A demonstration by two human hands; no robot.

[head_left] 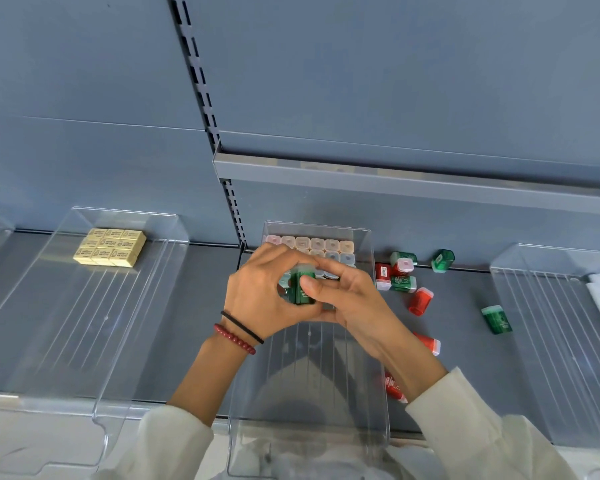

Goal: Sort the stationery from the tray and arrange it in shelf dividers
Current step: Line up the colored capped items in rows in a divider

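While the left hand (257, 296) is curling its fingers (274, 255) around it, the right hand (349, 301) is pinching the green stationery item (300, 296) above the clear shelf divider (309, 375), near its stocked rows (326, 244).

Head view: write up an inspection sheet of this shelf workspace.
Surface: grey shelf.
Job's things: green case held over the middle divider, capped cases in rows at its back; yellow erasers in the left divider.
Clutter: loose red and green cases on the shelf right of the middle divider.
Hands: left hand and right hand both grip the green case, fingers curled.
Cables: nothing seen.
Surroundings: grey back panel, slotted upright.
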